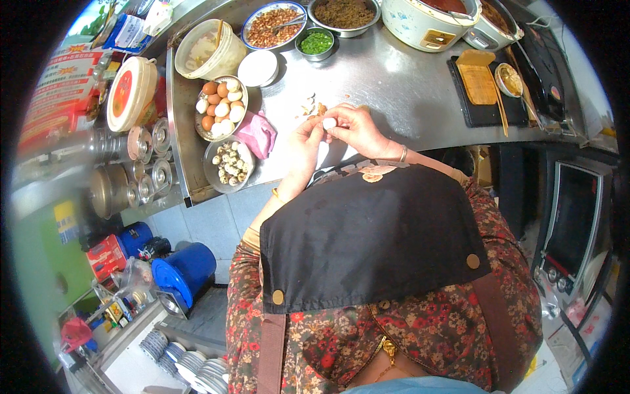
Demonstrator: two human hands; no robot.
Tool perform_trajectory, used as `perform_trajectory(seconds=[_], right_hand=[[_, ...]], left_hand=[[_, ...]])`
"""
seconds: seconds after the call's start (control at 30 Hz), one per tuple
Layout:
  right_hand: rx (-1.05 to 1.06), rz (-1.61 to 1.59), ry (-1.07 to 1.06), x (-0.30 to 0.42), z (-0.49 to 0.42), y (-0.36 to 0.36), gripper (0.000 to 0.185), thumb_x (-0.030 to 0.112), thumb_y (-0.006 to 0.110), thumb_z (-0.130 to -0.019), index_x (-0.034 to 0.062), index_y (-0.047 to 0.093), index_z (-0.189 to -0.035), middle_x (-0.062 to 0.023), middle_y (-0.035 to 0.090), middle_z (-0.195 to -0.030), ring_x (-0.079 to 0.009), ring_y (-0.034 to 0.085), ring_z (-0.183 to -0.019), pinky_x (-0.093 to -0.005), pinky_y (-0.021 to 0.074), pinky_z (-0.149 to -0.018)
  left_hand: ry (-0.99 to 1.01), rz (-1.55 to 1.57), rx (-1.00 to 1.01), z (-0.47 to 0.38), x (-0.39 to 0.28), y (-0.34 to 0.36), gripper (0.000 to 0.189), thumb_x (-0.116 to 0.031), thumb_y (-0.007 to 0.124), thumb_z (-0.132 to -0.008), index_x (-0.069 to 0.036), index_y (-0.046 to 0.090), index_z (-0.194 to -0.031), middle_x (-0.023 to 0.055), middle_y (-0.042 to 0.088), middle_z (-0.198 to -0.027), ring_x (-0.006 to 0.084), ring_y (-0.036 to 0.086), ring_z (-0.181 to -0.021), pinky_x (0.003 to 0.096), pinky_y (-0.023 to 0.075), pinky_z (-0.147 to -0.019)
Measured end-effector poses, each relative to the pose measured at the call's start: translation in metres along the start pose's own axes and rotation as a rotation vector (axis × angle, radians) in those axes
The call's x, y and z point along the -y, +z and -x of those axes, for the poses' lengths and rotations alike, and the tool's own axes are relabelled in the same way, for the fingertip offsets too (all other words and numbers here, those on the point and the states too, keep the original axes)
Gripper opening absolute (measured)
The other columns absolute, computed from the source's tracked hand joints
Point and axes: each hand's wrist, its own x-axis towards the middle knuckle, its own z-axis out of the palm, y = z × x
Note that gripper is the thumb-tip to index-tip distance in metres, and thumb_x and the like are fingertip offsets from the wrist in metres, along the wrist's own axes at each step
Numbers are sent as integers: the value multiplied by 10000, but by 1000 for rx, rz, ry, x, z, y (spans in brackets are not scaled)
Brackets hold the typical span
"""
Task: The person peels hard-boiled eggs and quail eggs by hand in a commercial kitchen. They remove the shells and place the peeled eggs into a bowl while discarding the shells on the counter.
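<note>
Near the counter's front edge, my left hand [306, 143] and my right hand [357, 129] meet around a small white egg [329, 123], pinched between the fingertips. The egg's size is like that of the quail eggs; how much shell is on it cannot be told. Bits of eggshell [309, 106] lie on the steel counter just beyond my fingers. To the left, a clear bowl holds speckled quail eggs [230, 162], and behind it a bowl holds brown and white eggs [221, 109]. A pink cloth [257, 134] lies between these bowls and my left hand.
A white tub [209, 49], a white lid [258, 68], a bowl of chopped nuts [274, 27], a bowl of chopped greens [316, 43] and a bowl of brown minced food [343, 14] stand at the back. Two cookers [418, 24] and a black tray [462, 93] are at right.
</note>
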Motion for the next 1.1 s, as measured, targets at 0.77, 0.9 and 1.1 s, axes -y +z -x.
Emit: perform_trajectory(seconds=[0.77, 0.9, 1.1], right_hand=[[16, -225, 118, 8, -1, -3, 152, 26, 559, -868, -7, 525, -1012, -23, 589, -863, -90, 591, -769, -216, 493, -648], [-22, -211, 134, 4, -1, -3, 162, 30, 578, -857, -9, 525, -1005, -22, 590, -868, -86, 589, -794, -216, 492, -662], [-13, -179, 143, 3, -2, -5, 166, 29, 585, -849, -8, 523, -999, -20, 588, -876, -82, 584, -792, -210, 486, -666]], left_hand=[[-33, 240, 54, -4, 11, -6, 142, -73, 586, -861, 12, 612, -971, 72, 631, -870, 122, 590, -730, 244, 488, -674], [8, 71, -31, -1, 8, -1, 146, -55, 568, -868, 31, 612, -978, 68, 634, -848, 111, 590, -728, 243, 487, -683], [57, -7, -55, 1, 9, 1, 146, -27, 526, -887, 40, 605, -991, 76, 631, -867, 122, 594, -736, 253, 499, -683]])
